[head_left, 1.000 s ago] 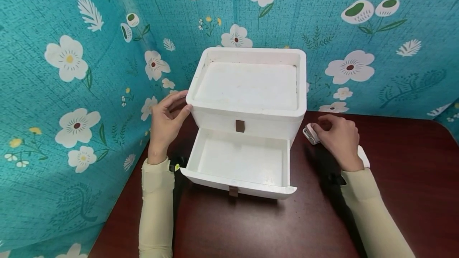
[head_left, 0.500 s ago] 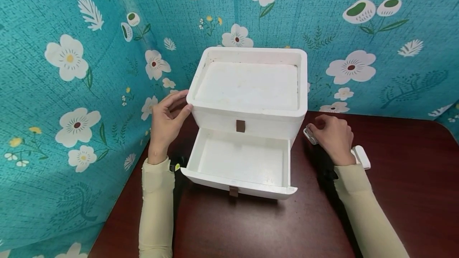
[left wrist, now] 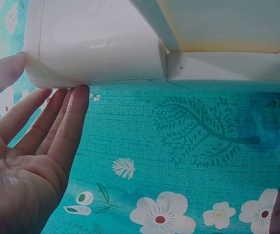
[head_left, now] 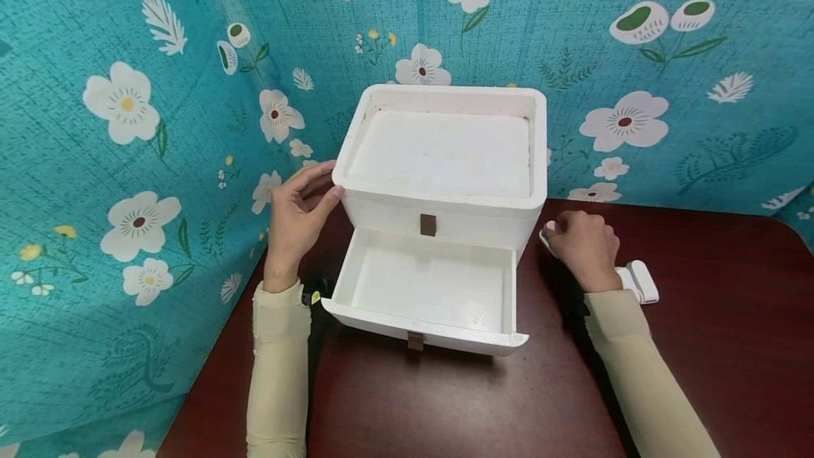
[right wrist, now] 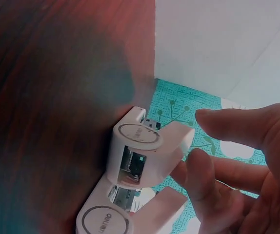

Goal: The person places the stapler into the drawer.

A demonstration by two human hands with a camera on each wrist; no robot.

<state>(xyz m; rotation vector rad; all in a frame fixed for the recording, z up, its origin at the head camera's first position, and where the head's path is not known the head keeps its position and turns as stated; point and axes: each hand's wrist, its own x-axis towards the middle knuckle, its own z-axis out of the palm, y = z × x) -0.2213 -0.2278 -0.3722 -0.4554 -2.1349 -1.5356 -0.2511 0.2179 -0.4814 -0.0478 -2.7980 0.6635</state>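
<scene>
A white drawer unit (head_left: 445, 221) stands on the table, its lower drawer (head_left: 426, 295) pulled out with a bare floor. My left hand (head_left: 299, 214) touches the unit's left front corner. In the left wrist view the fingers (left wrist: 64, 122) of that hand are nearly straight along the side, thumb at the edge. My right hand (head_left: 586, 246) is beside a small white stapler (right wrist: 145, 151) to the right of the unit. Thumb (right wrist: 228, 124) and bent fingers are apart, right at the stapler's upper arm. Another white stapler (right wrist: 106, 219) lies beside it in the right wrist view.
The unit's top is a shallow tray with a raised rim (head_left: 439, 200). Brown tabs (head_left: 428, 225) mark the drawer fronts. A white object (head_left: 641, 281) lies behind my right wrist. Teal floral cloth (head_left: 509, 34) hangs behind and left of the dark red table (head_left: 407, 401).
My right hand has shifted slightly left, closer over the stapler beside the unit, uncovering more of the white object behind the wrist. The left hand and drawer have stayed put.
</scene>
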